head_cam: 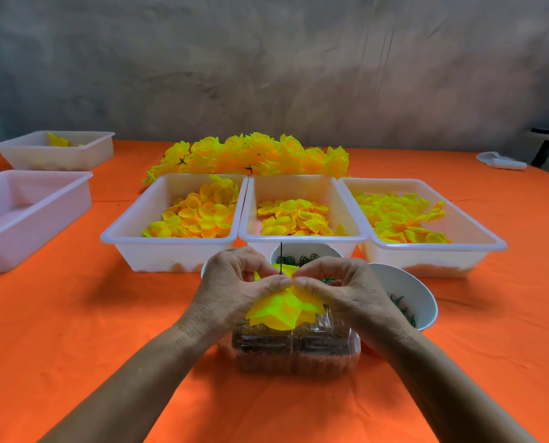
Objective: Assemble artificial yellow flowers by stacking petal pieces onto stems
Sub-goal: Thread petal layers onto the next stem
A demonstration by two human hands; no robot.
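Head view: left hand (234, 282) and right hand (340, 289), fingertips meeting, both pinch a yellow petal piece (286, 310) threaded on a thin dark stem (281, 259). The stem stands upright, long axis vertical, its free end pointing up above the fingers. The piece is held over a clear plastic box (298, 350) on the orange tablecloth (107, 314), near three white trays of petals (301, 212) and a pile of finished flowers (254, 153)
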